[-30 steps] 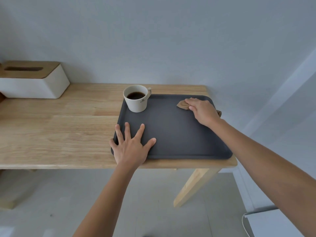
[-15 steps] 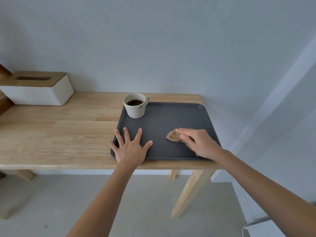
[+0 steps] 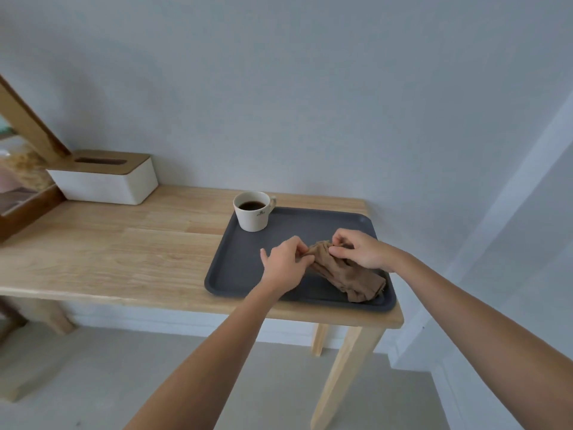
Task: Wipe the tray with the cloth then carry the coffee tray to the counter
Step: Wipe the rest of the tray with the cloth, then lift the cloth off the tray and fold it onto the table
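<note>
A dark grey tray (image 3: pixel 245 268) lies on the right end of a light wooden table (image 3: pixel 124 256). In the tray's far left corner stands a white cup (image 3: pixel 252 217) of black coffee. A crumpled brown cloth (image 3: pixel 347 276) lies across the tray's near right part. My left hand (image 3: pixel 283 263) pinches the cloth's left end, and my right hand (image 3: pixel 359 251) pinches its upper edge. Both hands hold the cloth just above the tray, close together.
A white tissue box (image 3: pixel 108 178) with a wooden lid sits at the back left of the table. A wooden frame (image 3: pixel 28 125) leans at the far left. The wall runs close behind the table, and the table's right edge lies just past the tray.
My left hand has left the tray's near left edge and taken hold of the cloth. The cloth, earlier bunched under my right hand, is now spread out between both hands.
</note>
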Demonstrator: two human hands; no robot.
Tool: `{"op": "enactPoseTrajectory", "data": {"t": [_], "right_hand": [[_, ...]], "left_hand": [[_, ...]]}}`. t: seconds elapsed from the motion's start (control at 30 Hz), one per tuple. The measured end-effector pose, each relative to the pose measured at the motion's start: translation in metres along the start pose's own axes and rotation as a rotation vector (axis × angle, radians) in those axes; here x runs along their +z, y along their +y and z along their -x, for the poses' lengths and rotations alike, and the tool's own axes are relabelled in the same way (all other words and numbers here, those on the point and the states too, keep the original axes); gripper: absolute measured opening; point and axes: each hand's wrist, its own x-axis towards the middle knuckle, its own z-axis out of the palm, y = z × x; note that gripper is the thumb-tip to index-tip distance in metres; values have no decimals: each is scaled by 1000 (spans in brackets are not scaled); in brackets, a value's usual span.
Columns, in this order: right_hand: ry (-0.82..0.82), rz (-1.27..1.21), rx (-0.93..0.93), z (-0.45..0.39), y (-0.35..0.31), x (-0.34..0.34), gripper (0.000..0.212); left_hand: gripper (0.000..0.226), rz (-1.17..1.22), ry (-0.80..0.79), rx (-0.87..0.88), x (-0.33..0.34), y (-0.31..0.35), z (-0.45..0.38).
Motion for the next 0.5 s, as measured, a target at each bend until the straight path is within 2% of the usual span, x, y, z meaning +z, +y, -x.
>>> {"op": "enactPoseTrajectory", "data": {"t": [0.1,0.2,0.23,0.27,0.37,0.5], "right_hand": [[-59,-281,-34,8,-12,-19,16],[-84,-356,-97,9,-29,-36,45],[-82,-331,-120,8,-37,-40,47],[-71,-290,-148,6,-45,-43,42],[3,-182,-230,-1,-76,-44,6],[80,-100,-308,-21,-120,-34,11]], "left_hand": [[10,137,-37,152,-32,11,0],[11,122,12,245,-74,24,-1],[12,93,34,264,-90,26,-1],[13,59,42,275,-107,27,-2],[17,-73,33,282,-153,27,2],[9,-157,79,290,-207,10,8]]}}
